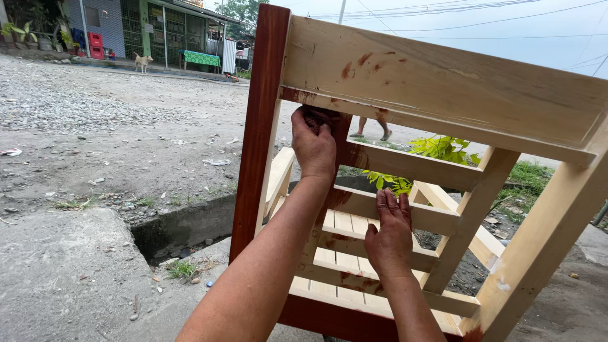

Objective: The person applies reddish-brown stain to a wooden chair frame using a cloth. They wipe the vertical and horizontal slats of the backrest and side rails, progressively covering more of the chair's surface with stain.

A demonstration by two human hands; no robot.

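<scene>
A pale wooden furniture frame (443, 82) stands tilted in front of me. Its left post (256, 126) and bottom rail (329, 320) are stained dark red-brown, and red smears mark the bare top board. My left hand (313, 149) reaches up through the frame and presses a dark stain-soaked rag (318, 118) against a partly stained upright slat just under the top board. Lower down, my right hand (387, 235) lies over a bare horizontal rail (430, 218), with its fingers hooked on the rail's upper edge. Slatted boards (335, 259) show beneath both arms.
A concrete drainage gutter (183, 225) runs just left of the frame beside a gravel road (95, 120). A leafy green plant (437, 149) grows behind the frame, where a person's feet (370, 134) pass. A dog (143, 61) stands far off by buildings.
</scene>
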